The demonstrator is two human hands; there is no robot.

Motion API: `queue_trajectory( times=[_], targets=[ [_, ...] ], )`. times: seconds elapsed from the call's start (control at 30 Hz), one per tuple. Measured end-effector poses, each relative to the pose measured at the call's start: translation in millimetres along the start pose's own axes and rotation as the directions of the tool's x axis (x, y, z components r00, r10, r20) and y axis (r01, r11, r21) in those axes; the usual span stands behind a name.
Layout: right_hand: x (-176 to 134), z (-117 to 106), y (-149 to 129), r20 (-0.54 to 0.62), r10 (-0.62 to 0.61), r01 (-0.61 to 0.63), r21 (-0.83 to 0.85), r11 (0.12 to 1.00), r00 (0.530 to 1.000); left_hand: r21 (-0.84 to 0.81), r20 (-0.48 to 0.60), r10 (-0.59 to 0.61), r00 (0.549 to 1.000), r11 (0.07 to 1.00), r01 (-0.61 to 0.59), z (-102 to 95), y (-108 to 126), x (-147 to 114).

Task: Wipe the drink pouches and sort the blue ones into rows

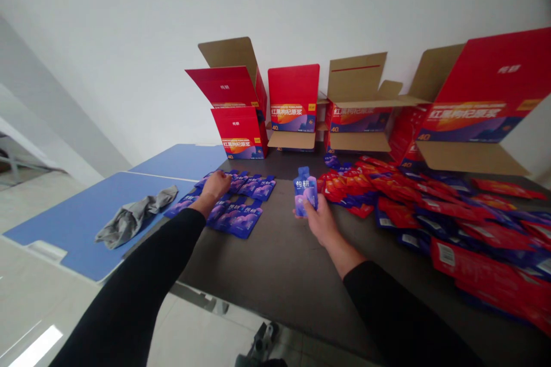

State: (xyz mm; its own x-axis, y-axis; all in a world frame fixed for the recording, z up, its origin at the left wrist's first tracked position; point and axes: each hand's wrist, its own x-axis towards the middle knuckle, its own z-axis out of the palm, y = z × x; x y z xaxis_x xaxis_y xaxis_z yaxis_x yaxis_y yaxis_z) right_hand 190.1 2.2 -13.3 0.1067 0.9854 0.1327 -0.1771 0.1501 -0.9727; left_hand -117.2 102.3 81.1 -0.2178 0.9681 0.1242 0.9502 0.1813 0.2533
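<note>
My right hand (321,219) grips a purple spouted pouch (305,190) upright above the dark table, its printed front towards me and its spout at the top. My left hand (216,186) is over the left part of two rows of similar purple pouches (239,219) lying flat. Its fingers are curled down among the back-row pouches (262,188); whether a pouch is pinched in them is hidden. To the right of my right hand spreads a large heap of red pouches (353,183) and purple ones, some overlapping.
Along the wall stand red cartons with raised flaps: two stacked at left (241,132), one in the middle (293,109), and others at right (361,120) and far right (465,114). A grey cloth (133,221) lies on the blue table (86,223). The dark table's front edge (258,309) is near me.
</note>
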Motion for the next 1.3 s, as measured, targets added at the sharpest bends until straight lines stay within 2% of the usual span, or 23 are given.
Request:
queue_trajectory(
  times=[0.07,0.13,0.2,0.27,0.33,0.47,0.6,0.7,0.83,0.93,1.07,1.17,1.3],
  targets=[
    [1,-1,2,-0.012,0.017,-0.017,0.006,1.0,1.0,-0.062,-0.005,0.088,0.996,0.994,-0.088,4.6,27,-19],
    [2,0,3,-0.02,0.031,-0.03,0.018,0.999,0.999,-0.172,0.019,0.236,0.972,0.958,-0.229,12.3,56,-44],
    [3,0,3,-0.029,0.032,-0.031,0.03,0.999,0.999,-0.302,0.044,0.394,0.918,0.881,-0.364,22.4,84,-70],
    [4,0,4,-0.039,0.011,-0.01,0.023,1.0,0.999,-0.434,0.057,0.505,0.861,0.789,-0.434,33.5,107,-92],
    [5,-1,7,-0.05,-0.029,0.028,-0.01,1.0,0.998,-0.524,0.079,0.54,0.838,0.738,-0.426,43.9,125,-107],
    [7,-6,14,-0.046,-0.095,0.089,-0.124,0.988,0.994,-0.536,0.07,0.533,0.843,0.733,-0.419,56.3,146,-118],
    [7,-7,12,0.002,-0.15,0.148,-0.191,0.971,0.989,-0.516,0.069,0.542,0.838,0.738,-0.435,57.6,158,-119],
    [3,-4,3,0.045,-0.172,0.177,-0.147,0.973,0.984,-0.542,0.079,0.55,0.832,0.723,-0.427,53.5,164,-120],
    [-2,-1,-5,0.156,-0.18,0.185,-0.021,0.983,0.971,-0.509,0.055,0.527,0.848,0.746,-0.43,44.7,162,-120],
    [-4,-3,-1,0.193,-0.173,0.177,-0.003,0.984,0.966,-0.46,0.011,0.474,0.88,0.784,-0.417,39.9,148,-109],
    [-2,-5,6,0.174,-0.153,0.163,-0.045,0.986,0.973,-0.352,-0.041,0.297,0.954,0.89,-0.292,33.8,116,-77],
    [-2,-5,6,0.177,-0.158,0.174,-0.08,0.981,0.971,-0.238,-0.061,0.19,0.98,0.951,-0.199,25.8,88,-49],
    [-4,-4,3,0.178,-0.165,0.184,-0.101,0.978,0.97,-0.086,-0.033,0.077,0.996,0.993,-0.08,15.0,53,-19]
  ],
)
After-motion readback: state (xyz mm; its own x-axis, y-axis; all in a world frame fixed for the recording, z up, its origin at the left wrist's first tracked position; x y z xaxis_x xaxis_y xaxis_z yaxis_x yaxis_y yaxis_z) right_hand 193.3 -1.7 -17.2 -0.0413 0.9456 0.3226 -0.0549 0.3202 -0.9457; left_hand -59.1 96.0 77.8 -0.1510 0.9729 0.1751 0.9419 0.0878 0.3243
